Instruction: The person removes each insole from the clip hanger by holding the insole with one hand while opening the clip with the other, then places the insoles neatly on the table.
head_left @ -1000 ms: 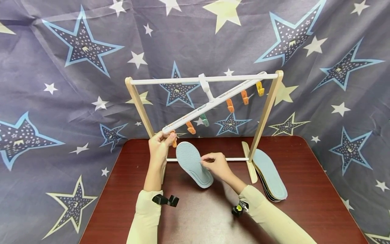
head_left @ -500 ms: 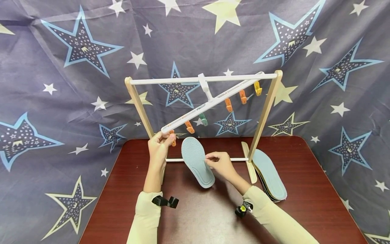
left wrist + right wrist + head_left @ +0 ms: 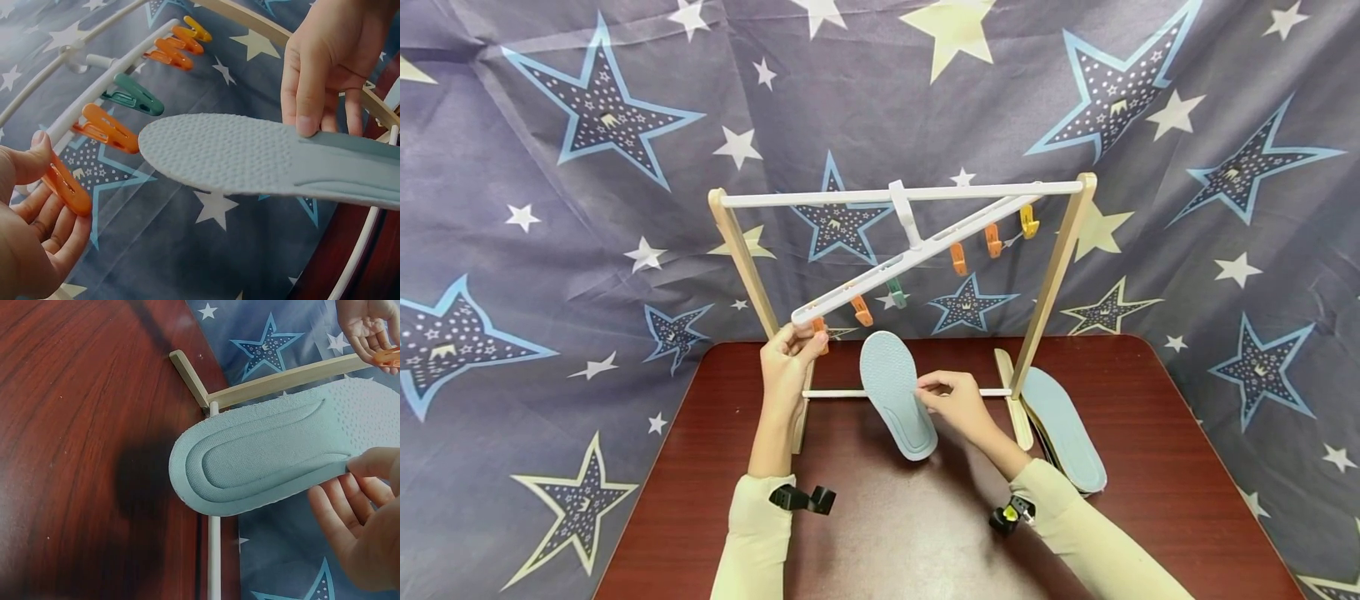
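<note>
My right hand (image 3: pixel 957 404) pinches the side edge of a pale blue insole (image 3: pixel 891 375) between thumb and fingers, holding it in the air above the table. In the left wrist view its rounded, textured end points toward the clips, apart from them. My left hand (image 3: pixel 785 367) pinches an orange clothespin (image 3: pixel 70 189) at the near left end of a white clip hanger (image 3: pixel 865 283). Along that slanted bar hang more orange clothespins (image 3: pixel 861 311), a green clothespin (image 3: pixel 897 293) and a yellow clothespin (image 3: pixel 1028 222). Nothing is gripped in these.
The hanger's hook (image 3: pixel 904 212) sits over the top white rail (image 3: pixel 820 199) of a wooden-legged rack (image 3: pixel 1052 292). A stack of insoles (image 3: pixel 1063 425) lies by the rack's right foot on the dark red table (image 3: pixel 880 533). A starry cloth (image 3: pixel 880 100) hangs behind.
My right hand has carried the insole to the right, and it now stands more upright. My left hand has shifted slightly left with the clothespin, turning the hanger a little.
</note>
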The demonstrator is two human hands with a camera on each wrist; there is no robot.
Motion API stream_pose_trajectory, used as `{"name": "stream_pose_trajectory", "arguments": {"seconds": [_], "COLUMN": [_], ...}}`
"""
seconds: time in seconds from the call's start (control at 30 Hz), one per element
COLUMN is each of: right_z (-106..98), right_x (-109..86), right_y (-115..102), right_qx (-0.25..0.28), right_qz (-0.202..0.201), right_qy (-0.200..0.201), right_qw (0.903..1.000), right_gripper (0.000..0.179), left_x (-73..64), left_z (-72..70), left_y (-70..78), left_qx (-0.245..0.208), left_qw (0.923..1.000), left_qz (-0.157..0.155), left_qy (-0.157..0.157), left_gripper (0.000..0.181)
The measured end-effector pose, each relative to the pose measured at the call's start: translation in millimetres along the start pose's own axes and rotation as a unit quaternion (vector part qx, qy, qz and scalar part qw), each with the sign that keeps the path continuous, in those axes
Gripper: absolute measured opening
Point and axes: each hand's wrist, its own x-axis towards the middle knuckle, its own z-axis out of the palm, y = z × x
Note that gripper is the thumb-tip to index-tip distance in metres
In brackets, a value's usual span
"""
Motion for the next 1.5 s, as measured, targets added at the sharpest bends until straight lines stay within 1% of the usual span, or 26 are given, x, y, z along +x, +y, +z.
{"name": "stream_pose_trajectory", "arguments": {"seconds": [0.1,0.17,0.43,0.63,0.77,0.9,1.13,1.23,1.37,1.5], "right_z": [-3,-5,-16,-27,-37,-47,-66,-73,-84,-95], "right_x": [4.4,5.8,7.1,7.3,6.9,5.9,2.6,0.8,-2.2,-5.1], "right_y": [14,17,16,13,13,12,6,5,4,4], "right_qx": [0.003,0.005,0.002,-0.008,-0.015,-0.013,-0.008,-0.022,-0.054,-0.067], "right_qz": [0.005,0.008,0.002,0.0,-0.008,-0.008,0.0,0.0,-0.012,-0.022], "right_qy": [0.0,-0.001,0.004,0.006,0.009,0.016,0.038,0.052,0.075,0.089], "right_qw": [1.0,1.0,1.0,1.0,0.9998,0.9998,0.9992,0.9984,0.9957,0.9935], "right_gripper": [0.013,0.013,0.011,0.011,0.013,0.015,0.015,0.015,0.014,0.014], "left_x": [0.1,0.2,1.3,1.9,2.0,2.9,3.9,4.4,4.6,5.1], "left_z": [-1.6,-2.3,-5.6,-5.9,-5.4,-6.1,-6.7,-6.5,-6.5,-7.0], "left_y": [0.5,1.3,3.7,6.2,9.2,10.9,11.1,11.0,10.7,9.9], "left_qx": [-0.006,-0.015,-0.028,-0.04,-0.04,-0.044,-0.057,-0.054,-0.054,-0.055], "left_qw": [1.0,0.9998,0.9992,0.9984,0.9974,0.9962,0.9956,0.9957,0.9956,0.9953], "left_qz": [0.006,0.01,0.028,0.03,0.041,0.052,0.049,0.049,0.05,0.05], "left_qy": [0.002,0.004,0.01,0.028,0.044,0.053,0.057,0.057,0.058,0.062], "left_gripper": [0.016,0.016,0.019,0.021,0.022,0.024,0.022,0.022,0.021,0.021]}}
